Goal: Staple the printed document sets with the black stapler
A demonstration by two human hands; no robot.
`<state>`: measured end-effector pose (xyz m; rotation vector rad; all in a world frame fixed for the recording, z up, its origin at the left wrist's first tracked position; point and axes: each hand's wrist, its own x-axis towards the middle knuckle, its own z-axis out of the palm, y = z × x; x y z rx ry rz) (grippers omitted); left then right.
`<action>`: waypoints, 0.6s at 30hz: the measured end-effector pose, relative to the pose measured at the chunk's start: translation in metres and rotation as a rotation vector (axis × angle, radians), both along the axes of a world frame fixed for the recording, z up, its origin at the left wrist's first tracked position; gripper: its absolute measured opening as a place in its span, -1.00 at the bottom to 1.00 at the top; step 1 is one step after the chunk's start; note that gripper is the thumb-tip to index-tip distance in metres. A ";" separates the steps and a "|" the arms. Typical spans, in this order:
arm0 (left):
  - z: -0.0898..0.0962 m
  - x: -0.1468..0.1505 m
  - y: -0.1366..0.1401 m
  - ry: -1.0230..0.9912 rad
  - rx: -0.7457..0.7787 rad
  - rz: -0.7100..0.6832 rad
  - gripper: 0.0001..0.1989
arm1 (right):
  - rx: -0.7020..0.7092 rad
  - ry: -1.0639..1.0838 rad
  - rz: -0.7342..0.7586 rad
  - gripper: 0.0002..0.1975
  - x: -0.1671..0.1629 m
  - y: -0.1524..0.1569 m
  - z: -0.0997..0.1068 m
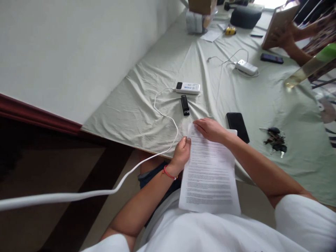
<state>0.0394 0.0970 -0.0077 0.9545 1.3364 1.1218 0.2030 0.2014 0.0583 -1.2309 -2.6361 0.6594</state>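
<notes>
Printed sheets of paper point(210, 175) hang over the table's front edge, their upper part resting on the cloth. Thumb and curled fingers of my left hand point(182, 152) pinch the left edge near the top. Across the upper left corner lies my right hand point(208, 129), its fingers together on the paper; the thumb is hidden. Just beyond the paper's top edge is a small black stapler point(185, 105), apart from both hands. A black phone point(237, 126) lies right of the sheets, partly behind my right forearm.
A white power bank point(188, 88) with a long white cable point(147, 159) lies behind the stapler. Keys point(275, 140) sit on the tablecloth point(296, 168) at right. Farther back are a white adapter point(246, 67), a phone point(272, 58), a bottle point(307, 70) and another person's hand point(285, 36) on a board.
</notes>
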 end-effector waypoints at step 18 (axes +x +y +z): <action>0.001 -0.003 -0.006 0.090 0.074 0.000 -0.68 | -0.112 -0.032 -0.088 -0.61 0.001 0.010 -0.008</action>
